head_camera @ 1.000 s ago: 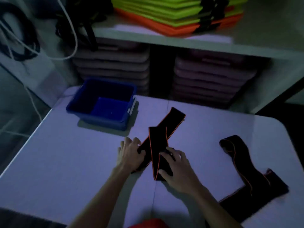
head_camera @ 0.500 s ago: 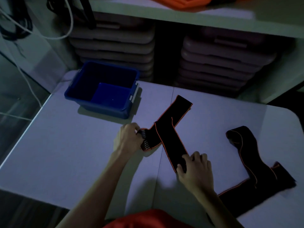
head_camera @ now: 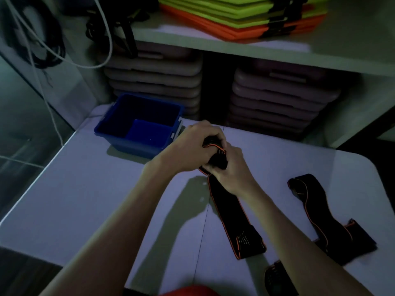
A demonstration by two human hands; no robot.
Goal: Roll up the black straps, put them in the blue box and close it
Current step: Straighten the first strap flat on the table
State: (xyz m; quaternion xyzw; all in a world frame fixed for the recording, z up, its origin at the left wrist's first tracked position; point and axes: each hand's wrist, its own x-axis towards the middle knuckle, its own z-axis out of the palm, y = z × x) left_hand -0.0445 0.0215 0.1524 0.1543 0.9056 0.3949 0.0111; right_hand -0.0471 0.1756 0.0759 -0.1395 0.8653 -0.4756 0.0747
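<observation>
Strap (head_camera: 229, 208), black with orange edging, part-rolled above table (head_camera: 85, 199).
Left hand (head_camera: 192, 146) and right hand (head_camera: 232, 171) both grip the roll, fingers curled; tail trails toward viewer. Blue box (head_camera: 136, 144) open, just left.

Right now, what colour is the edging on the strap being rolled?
Orange, along the black strap edges, clearest in the head view.
</observation>
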